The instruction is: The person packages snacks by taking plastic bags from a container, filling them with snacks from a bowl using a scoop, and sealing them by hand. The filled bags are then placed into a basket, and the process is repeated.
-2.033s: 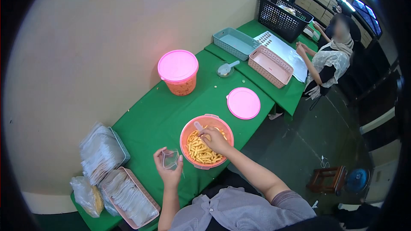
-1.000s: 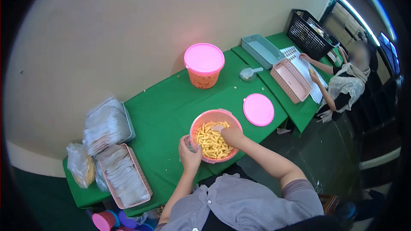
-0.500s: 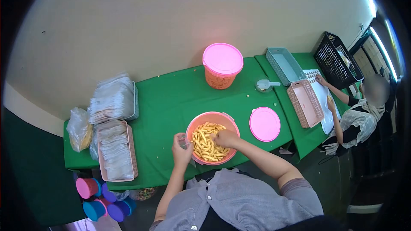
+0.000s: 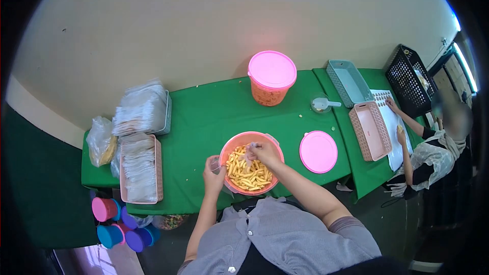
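In front of me stands a pink tub (image 4: 224, 148) holding yellow stick-shaped snacks (image 4: 249, 175). My left hand (image 4: 214, 177) is closed at the tub's left rim, gripping a clear plastic bag (image 4: 215, 164) by its rounded mouth; part of the bag hangs below by the tub. Above the snacks, my right hand (image 4: 266, 154) is closed on a small pale scoop (image 4: 248, 158), partly hidden by the fingers. What the scoop carries is too small to make out.
A pink lid (image 4: 318, 152) lies right of the tub. Behind stand a lidded pink container (image 4: 271, 79) and a bowl with a white scoop (image 4: 322, 104). Plastic bags (image 4: 140, 170) fill baskets at left. Another person (image 4: 430, 155) works at right beside a pink basket (image 4: 371, 131).
My right hand has lifted out of the snacks toward the tub's back, and the pale scoop now shows. My left hand keeps the bag at the rim. The view has shifted slightly.
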Demonstrator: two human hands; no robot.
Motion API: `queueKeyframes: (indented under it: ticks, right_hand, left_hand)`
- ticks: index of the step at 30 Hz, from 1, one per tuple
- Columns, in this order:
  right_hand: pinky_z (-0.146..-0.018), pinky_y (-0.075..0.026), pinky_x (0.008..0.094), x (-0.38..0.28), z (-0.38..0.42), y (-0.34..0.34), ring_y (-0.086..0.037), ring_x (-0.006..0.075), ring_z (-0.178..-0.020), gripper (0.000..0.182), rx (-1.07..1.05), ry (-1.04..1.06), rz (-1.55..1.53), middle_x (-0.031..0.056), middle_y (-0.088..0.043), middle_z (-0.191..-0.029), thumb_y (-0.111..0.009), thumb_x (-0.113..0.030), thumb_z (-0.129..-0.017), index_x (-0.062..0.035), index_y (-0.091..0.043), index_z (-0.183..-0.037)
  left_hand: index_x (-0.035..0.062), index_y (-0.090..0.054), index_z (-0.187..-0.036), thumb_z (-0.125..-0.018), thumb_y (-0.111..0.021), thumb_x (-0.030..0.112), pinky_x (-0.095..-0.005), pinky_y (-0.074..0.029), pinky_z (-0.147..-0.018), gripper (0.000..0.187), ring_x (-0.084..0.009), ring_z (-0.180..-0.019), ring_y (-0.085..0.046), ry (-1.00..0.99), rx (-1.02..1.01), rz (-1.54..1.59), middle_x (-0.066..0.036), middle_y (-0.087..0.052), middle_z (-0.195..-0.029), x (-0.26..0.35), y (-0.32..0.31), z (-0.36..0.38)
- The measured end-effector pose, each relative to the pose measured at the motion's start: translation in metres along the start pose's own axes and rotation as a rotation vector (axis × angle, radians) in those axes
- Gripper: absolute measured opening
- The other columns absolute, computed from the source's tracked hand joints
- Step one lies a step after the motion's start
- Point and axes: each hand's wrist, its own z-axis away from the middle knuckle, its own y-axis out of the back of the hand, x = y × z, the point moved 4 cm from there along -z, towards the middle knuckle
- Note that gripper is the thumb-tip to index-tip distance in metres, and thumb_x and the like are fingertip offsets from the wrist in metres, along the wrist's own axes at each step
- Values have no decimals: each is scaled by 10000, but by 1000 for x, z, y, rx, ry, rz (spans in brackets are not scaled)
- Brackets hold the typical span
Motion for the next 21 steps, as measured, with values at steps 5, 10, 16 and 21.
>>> queueKeyframes:
  ticks: [5,10,16,21]
  right_hand:
    - [-638,-573,265,22,1,-1,-658,190,-702,282,38,-174,-60,167,-631,-922,-444,-202,-997,55,-546,-1050]
    - [-593,-570,295,40,-1,4,-640,205,-662,278,92,-371,-386,153,-612,-865,-429,-181,-994,46,-497,-1140]
    - [-587,-521,258,19,14,10,-612,172,-679,239,159,-260,-494,123,-604,-839,-434,-213,-997,4,-516,-1055]
    - [-552,-491,237,-21,47,23,-594,129,-626,214,198,-5,-472,91,-607,-803,-456,-210,-987,-13,-537,-1007]
  left_hand:
    - [14,-530,-1124,-779,-596,22,-309,-477,-845,351,-170,-954,-605,15,-21,-40,-100,-620,-1046,7,1,0]
    - [22,-534,-1129,-788,-610,40,-312,-481,-839,350,-171,-943,-610,-3,-48,-38,-104,-624,-1046,9,0,-1]
    - [24,-503,-1176,-802,-671,104,-366,-453,-894,418,-230,-988,-589,-59,78,-199,-130,-607,-1050,38,8,1]
    - [39,-425,-1263,-797,-674,106,-381,-399,-954,533,-233,-1050,-521,-329,344,3,-126,-525,-1099,105,28,4]
